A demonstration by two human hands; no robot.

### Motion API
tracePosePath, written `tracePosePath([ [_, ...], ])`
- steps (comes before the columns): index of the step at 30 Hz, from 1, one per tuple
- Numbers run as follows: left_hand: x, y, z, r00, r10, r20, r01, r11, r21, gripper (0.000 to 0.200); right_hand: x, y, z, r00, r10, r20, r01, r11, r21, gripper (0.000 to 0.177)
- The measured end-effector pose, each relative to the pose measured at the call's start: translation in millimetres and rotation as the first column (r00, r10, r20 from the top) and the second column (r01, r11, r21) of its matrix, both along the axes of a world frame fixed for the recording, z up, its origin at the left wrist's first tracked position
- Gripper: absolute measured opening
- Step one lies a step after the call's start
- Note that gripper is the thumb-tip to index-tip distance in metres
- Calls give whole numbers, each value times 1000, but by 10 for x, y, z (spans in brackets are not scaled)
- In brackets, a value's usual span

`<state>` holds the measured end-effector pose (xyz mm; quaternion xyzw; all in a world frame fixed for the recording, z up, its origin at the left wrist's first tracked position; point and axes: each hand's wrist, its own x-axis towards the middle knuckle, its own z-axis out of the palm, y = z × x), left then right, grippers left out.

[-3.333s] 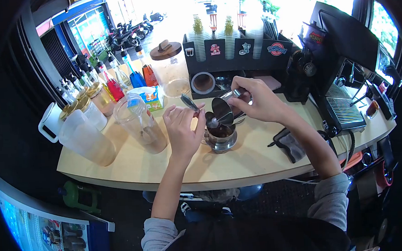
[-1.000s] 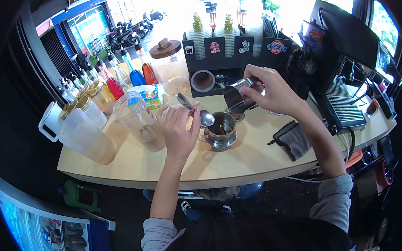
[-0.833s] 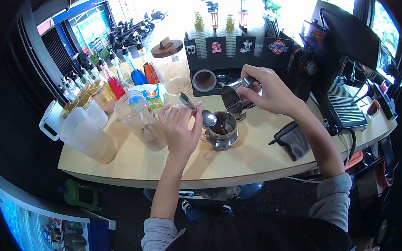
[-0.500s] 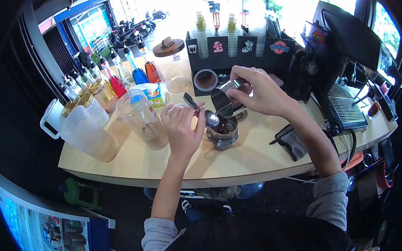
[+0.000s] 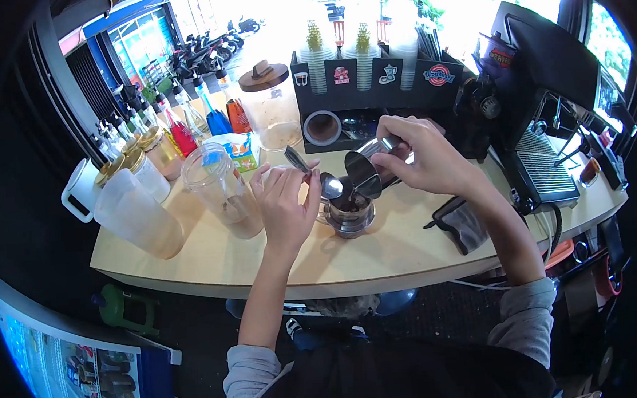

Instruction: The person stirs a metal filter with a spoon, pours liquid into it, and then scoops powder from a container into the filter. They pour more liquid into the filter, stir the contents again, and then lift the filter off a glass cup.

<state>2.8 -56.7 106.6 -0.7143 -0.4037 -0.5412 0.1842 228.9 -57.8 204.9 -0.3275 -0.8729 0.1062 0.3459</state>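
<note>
A metal spoon (image 5: 331, 186) is pinched in the fingers of my left hand (image 5: 286, 199), its bowl close above the left rim of a small shiny cup (image 5: 352, 220). Something dark is inside that cup, which stands on the counter. My right hand (image 5: 430, 157) is closed on the handle of a steel pitcher (image 5: 363, 175). The pitcher is tipped to the left, its mouth low over the cup's right side. I cannot make out clearly whether liquid is flowing. Left of my left hand stands an uncovered clear jar (image 5: 221, 194) with a brownish lower part.
A frosted pitcher (image 5: 137, 212), a wooden-lidded jar (image 5: 269, 111) and several pump bottles (image 5: 216, 116) line the counter's left side. Behind my hands is a black cup organizer (image 5: 369, 75). A grey cloth (image 5: 463, 224) and an espresso machine (image 5: 546, 159) are on the right.
My right hand has shifted slightly right and down with the pitcher, which still tips over the cup. My left hand and the spoon have hardly moved.
</note>
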Motion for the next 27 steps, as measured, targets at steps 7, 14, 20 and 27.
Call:
tracePosePath([
  [7, 3, -22, 0, 999, -34, 11, 34, 999, 1, 5, 235, 89, -216, 980, -78, -182, 32, 970, -242, 17],
  [14, -4, -19, -84, 987, -142, 81, 148, 986, -79, 6, 669, 345, -1010, 776, -242, -582, 21, 933, -359, 16],
  [20, 16, -16, -106, 983, -171, 58, 175, 983, -58, 5, 943, 498, -1709, 567, -390, -726, -71, 855, -515, 16],
  [27, 62, 35, -150, 990, -143, -12, 142, 989, -37, 6, 957, 437, -1982, 461, -422, -781, -203, 807, -555, 15],
])
